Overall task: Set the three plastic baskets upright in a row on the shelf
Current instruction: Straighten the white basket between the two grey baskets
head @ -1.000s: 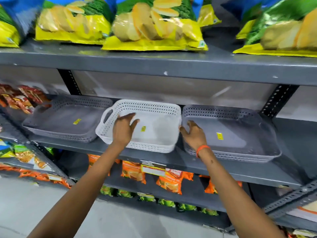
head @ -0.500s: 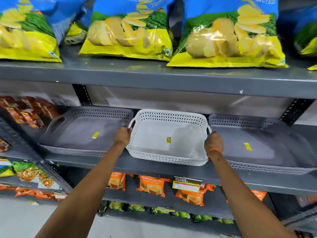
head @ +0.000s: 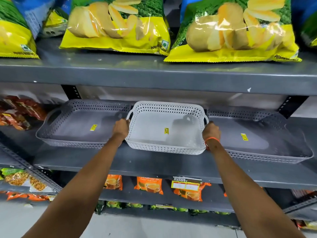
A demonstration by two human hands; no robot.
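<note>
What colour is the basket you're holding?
White, perforated middle basket; head view shows it best.

A shelf tag (head: 186, 184) on the edge below the baskets reads "SUPER MARKET", an orange tea packet (head: 148, 185) reads "PREMIUM LEAF TEA", and a yellow chip bag (head: 118, 24) shows "POTATO".

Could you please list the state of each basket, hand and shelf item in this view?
White basket: upright, empty, gripped at both ends, between the grey ones.
Left grey basket: upright, empty, on the shelf.
Right grey basket: upright, empty, on the shelf.
Left hand: closed on the white basket's left end.
Right hand: closed on its right end.
Chip bags: sealed, lying on the upper shelf.
</note>
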